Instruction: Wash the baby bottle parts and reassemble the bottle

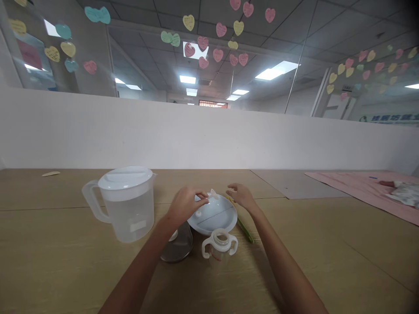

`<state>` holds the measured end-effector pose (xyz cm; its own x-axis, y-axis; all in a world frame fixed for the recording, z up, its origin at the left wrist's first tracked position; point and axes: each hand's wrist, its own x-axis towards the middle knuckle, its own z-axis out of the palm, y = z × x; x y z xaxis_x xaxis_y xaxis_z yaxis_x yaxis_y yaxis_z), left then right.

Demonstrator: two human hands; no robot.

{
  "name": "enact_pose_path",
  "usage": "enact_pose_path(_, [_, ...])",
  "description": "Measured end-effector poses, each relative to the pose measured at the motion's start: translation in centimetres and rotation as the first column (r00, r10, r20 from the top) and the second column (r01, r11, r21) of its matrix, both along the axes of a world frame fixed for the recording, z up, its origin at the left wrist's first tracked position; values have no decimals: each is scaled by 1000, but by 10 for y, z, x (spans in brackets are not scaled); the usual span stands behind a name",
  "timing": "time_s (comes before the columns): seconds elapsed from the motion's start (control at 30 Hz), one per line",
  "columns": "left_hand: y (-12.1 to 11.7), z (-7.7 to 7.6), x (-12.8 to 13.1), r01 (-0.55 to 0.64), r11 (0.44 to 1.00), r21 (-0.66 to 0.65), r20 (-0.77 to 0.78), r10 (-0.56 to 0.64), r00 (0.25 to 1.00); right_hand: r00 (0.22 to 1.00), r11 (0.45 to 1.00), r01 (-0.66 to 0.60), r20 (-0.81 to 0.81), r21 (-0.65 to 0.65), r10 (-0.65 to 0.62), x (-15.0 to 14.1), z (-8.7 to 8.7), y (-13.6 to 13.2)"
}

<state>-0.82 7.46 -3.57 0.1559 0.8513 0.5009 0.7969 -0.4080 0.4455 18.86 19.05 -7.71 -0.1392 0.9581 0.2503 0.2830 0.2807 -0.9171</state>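
at a white bowl, left hand, fingers bunched by a white piece (pinch unclear), right hand, fingers curled

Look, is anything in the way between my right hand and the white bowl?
No, nothing I can see stands between your right hand and the white bowl. The green-and-yellow stick lies low beside the bowl.

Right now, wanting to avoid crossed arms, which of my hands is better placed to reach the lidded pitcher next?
The left hand, I think: it is nearer the pitcher, on its own side. The right hand, by the bowl's right edge, would likely have to cross the left arm.
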Motion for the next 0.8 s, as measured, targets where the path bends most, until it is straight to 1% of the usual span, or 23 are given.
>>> enact_pose_path(0.03, [-1,1,1,1,1000,-10,22,0,1000,998,998,-64,23,-2,64,-2,8,-9])
enact_pose_path(0.07, [-2,1,2,4,1000,-21,47,-3,999,984,986,-168,50,-15,168,-4,16,-18])
enact_pose_path(0.1, [-3,2,3,11,999,-32,75,-9,997,913,920,-391,106,-42,393,-7,23,-29])
enact_pose_path(0.13, [-4,3,4,22,999,-40,102,-18,995,824,834,-550,136,-47,551,-11,30,-39])
enact_pose_path(0.17, [-5,4,6,34,998,-45,126,-28,992,769,779,-627,140,-21,623,-15,36,-47])
enact_pose_path(0.23, [-7,6,8,47,998,-50,165,-38,985,755,755,-654,102,46,648,-22,43,-59])
enact_pose_path(0.3, [-9,7,8,34,998,-59,181,-23,983,775,772,-631,37,75,631,-25,45,-63])
enact_pose_path(0.37, [-11,9,6,9,997,-79,146,2,989,797,798,-600,-38,60,602,-25,43,-59])
enact_pose_path(0.4, [-12,10,4,-6,995,-96,95,15,995,806,809,-586,-70,43,588,-24,41,-55])
enact_pose_path(0.47, [-15,12,-2,-45,988,-150,-69,35,997,817,821,-571,-102,0,568,-19,37,-47])
enact_pose_path(0.53, [-17,14,-11,-88,973,-215,-246,34,969,818,819,-573,-86,-42,568,-14,34,-40])
enact_pose_path(0.57, [-18,14,-16,-106,963,-248,-309,25,951,820,818,-572,-73,-59,567,-11,33,-37])
enact_pose_path(0.63, [-19,13,-28,-140,943,-301,-372,19,928,829,825,-559,-52,-82,557,-5,31,-32])
enact_pose_path(0.7, [-18,10,-40,-192,921,-338,-392,48,919,838,833,-545,-31,-94,545,0,30,-27])
enact_pose_path(0.8, [-16,6,-54,-263,860,-437,-406,72,911,830,827,-552,28,-103,558,5,28,-23])
